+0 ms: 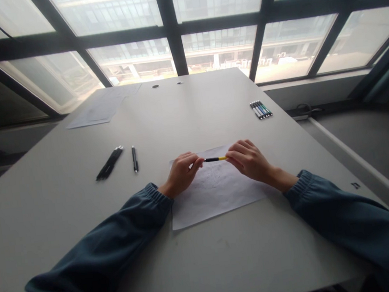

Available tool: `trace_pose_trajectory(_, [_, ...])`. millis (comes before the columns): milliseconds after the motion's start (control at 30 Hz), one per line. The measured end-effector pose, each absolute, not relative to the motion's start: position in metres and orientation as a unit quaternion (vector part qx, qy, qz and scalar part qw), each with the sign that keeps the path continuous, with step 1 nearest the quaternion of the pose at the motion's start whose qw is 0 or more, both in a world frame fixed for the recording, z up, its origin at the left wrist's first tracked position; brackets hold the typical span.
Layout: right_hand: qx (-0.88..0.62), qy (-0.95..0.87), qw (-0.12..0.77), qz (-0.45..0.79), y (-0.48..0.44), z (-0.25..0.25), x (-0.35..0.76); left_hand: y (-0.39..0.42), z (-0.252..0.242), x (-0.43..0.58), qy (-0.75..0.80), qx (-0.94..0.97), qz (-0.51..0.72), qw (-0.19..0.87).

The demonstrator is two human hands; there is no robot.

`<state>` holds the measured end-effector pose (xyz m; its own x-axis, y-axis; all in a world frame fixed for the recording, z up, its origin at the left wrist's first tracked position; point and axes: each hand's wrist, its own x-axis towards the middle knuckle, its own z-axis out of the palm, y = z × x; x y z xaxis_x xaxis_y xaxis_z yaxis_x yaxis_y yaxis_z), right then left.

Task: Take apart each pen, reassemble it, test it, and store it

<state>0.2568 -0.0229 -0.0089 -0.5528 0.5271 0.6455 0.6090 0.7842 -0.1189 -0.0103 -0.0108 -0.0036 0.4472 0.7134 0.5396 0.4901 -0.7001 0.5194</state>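
A pen with a black front part and a yellow barrel (216, 159) lies level between my two hands, above a white sheet of paper (218, 204). My left hand (183, 170) pinches its dark end. Around the yellow end, the fingers of my right hand (248, 159) are closed. Both tips of the pen are partly hidden by fingers. Faint scribbled marks show on the paper beneath. Left of my left hand, a single black pen (134, 159) rests on the table, with a bundle of black pens (110, 163) beside it.
On the white table (207, 261), a row of several pens (261, 110) with white, blue and green barrels lies at the right. More white sheets (95, 109) are at the far left. Large windows (218, 49) stand beyond the far edge.
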Motion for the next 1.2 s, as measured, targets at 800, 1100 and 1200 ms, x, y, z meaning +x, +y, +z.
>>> trace_pose_trajectory(800, [-0.33, -0.877, 0.343, -0.057, -0.0223, -0.0095, 0.2563, -0.012, -0.0035, -0.0091, 0.307, 0.832, 0.446, 0.121])
trace_pose_trajectory(1100, [-0.338, -0.88, 0.33, -0.05, -0.0204, -0.0111, 0.256, -0.0124, -0.0028, -0.0085, 0.278, 0.843, 0.453, 0.086])
trace_pose_trajectory(1200, [-0.342, -0.879, 0.329, -0.044, -0.02, -0.0119, 0.2577, -0.0126, -0.0027, -0.0084, 0.284, 0.843, 0.45, 0.079])
